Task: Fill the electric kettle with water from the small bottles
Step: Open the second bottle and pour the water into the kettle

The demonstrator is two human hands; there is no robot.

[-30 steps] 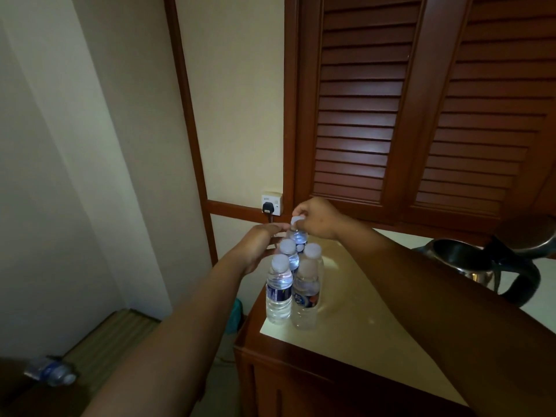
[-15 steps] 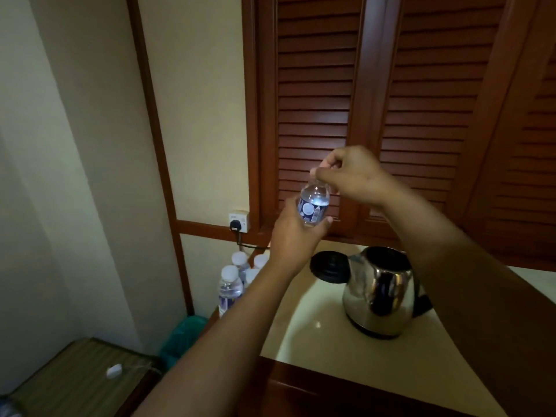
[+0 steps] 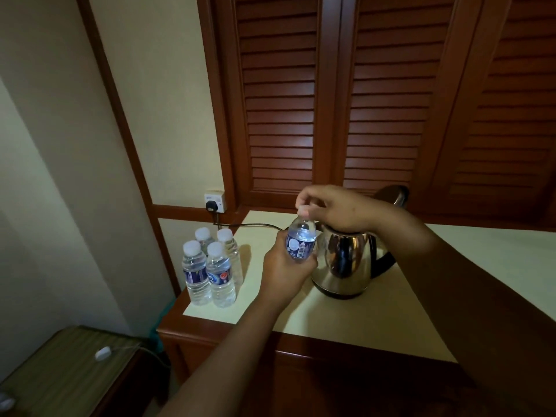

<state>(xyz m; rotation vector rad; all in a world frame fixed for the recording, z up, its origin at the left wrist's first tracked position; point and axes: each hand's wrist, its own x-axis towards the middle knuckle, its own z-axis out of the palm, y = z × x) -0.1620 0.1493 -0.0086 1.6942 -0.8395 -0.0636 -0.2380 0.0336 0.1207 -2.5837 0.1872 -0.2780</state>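
Head view. My left hand (image 3: 284, 273) wraps round the lower body of the bottle (image 3: 301, 243), holding it upright and steady so the top can be twisted. My right hand (image 3: 337, 207) comes in from above, fingertips pinching the cap (image 3: 303, 210); the cap looks seated on the neck, so I judge this is the unscrewing step, nothing poured yet. I hold the bottle off the worktop (image 3: 466, 251), just left of the kettle (image 3: 346, 264) and touching or nearly touching its side, so the pour will be a short tilt to the right.

The kettle sits right under my right wrist, lid (image 3: 394, 195) flipped up behind that hand, mouth mostly hidden by it. Can't tell the water level inside.

Left of my left hand: four spare bottles (image 3: 210, 266), capped, clustered at the worktop corner, well clear of the pour. Beyond both hands a cord (image 3: 249, 225) runs from the socket (image 3: 215, 201) toward the kettle, passing behind the held bottle. My own right wrist over the opening is the only thing in the way.
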